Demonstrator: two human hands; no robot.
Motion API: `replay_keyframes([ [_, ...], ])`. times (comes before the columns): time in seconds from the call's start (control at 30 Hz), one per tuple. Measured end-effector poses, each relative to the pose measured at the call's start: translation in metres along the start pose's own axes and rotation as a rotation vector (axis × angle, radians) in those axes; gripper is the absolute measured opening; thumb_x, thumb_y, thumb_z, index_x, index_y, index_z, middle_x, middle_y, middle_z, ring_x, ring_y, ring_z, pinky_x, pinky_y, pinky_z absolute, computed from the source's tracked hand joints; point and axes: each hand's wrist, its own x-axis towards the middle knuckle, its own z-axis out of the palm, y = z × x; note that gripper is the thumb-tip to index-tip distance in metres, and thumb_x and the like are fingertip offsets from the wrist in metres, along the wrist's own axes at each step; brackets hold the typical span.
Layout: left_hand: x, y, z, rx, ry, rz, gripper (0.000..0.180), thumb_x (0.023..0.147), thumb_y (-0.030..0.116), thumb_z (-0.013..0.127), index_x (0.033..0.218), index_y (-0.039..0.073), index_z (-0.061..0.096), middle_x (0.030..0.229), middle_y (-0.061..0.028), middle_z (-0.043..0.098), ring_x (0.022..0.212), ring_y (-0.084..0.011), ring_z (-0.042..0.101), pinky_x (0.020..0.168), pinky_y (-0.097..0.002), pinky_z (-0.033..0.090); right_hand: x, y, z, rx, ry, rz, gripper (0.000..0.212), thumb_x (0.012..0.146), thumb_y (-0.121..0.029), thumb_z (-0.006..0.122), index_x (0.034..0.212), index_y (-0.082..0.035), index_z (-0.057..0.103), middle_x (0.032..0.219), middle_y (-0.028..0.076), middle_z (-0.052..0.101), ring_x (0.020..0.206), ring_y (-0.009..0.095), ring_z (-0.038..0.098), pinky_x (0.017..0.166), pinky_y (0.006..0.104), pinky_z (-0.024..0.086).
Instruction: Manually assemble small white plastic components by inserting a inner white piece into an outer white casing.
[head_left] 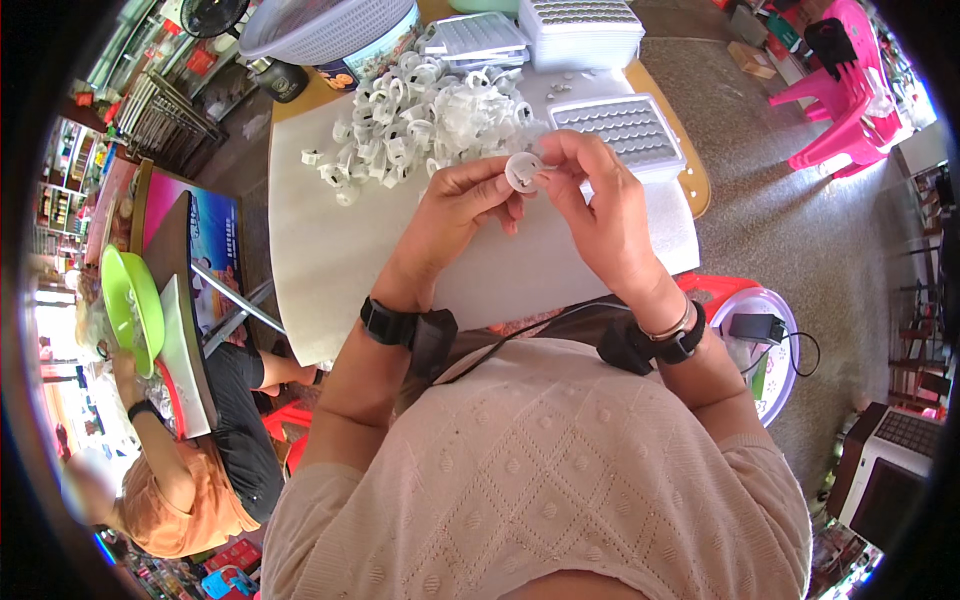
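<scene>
Between my hands, over the table, is a small round white plastic piece [521, 173] with slots in its face. My left hand [462, 203] pinches it at its left edge between thumb and fingers. My right hand [608, 205] is closed at the piece's right side, thumb and index finger together; whatever is between those fingertips is too small to make out. Just beyond my hands lies a heap of white translucent plastic parts [400, 130]. A white tray with rows of small metallic-looking pieces [625, 135] sits behind my right hand.
The table [330, 270] has a white cover. At its far side stand stacked white trays [585, 45], flat clear trays [478, 38] and a grey basket [325, 35]. A person in orange [190, 500] sits left, beside a green basin [135, 300]. A lilac basin [785, 370] stands right.
</scene>
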Motion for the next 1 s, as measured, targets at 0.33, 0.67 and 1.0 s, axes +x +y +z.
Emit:
replay_keyframes([
  [0.33,0.002,-0.003,0.001,0.2,0.189,0.159,0.026,0.092,0.011,0.061,0.114,-0.002,0.061,0.085,-0.0058,0.063,0.071,-0.0122,0.061,0.06,-0.0253,0.052,0.001,0.002,0.006,0.137,0.022,0.15,0.014,0.084,-0.007,0.065,0.097,-0.001,0.063,0.089,0.011,0.061,0.074,0.021,0.063,0.064,0.03,0.05],
  [0.67,0.001,-0.001,0.006,0.247,0.179,0.125,0.025,0.088,0.003,0.064,0.112,-0.003,0.06,0.085,-0.0036,0.063,0.07,-0.0095,0.06,0.057,-0.0233,0.051,0.0,0.001,0.016,0.029,0.019,0.148,0.022,0.081,-0.003,0.063,0.103,-0.001,0.058,0.087,0.013,0.061,0.075,0.027,0.063,0.063,0.0338,0.05],
  [1.0,0.001,0.003,0.011,0.171,0.221,0.172,0.02,0.086,0.002,0.064,0.106,0.0,0.062,0.083,-0.0025,0.063,0.064,-0.0066,0.056,0.052,-0.0207,0.046,0.001,-0.007,0.018,-0.095,-0.019,0.091,0.019,0.083,-0.002,0.057,0.102,-0.001,0.054,0.075,0.018,0.062,0.066,0.036,0.063,0.061,0.0406,0.05],
])
